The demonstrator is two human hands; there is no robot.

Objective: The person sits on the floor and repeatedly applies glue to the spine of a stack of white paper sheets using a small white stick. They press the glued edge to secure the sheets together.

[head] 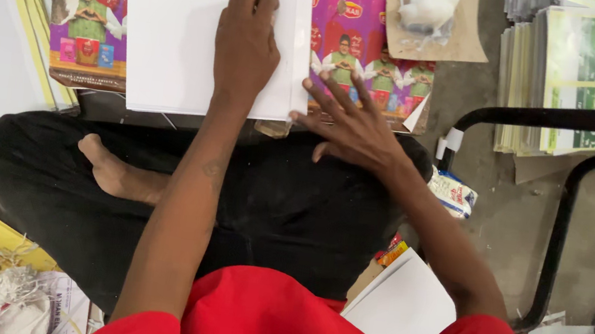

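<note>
- The large plain white rectangular paper sheet (179,27) lies flat under the left grip (245,45), whose palm and fingers press down on its right half. Its near edge runs just below that wrist, and its right edge meets the fingertips of the right grip (351,124).
- The glossy purple printed sheet with small repeated pictures (371,41) lies flat beneath the white sheet, showing beyond the right grip's spread fingers and again to the left of the left grip. The right grip's fingertips rest on its near edge.

The white sheet (179,27) runs off the top edge, hiding most of the purple printed sheet (90,17) beneath.
</note>
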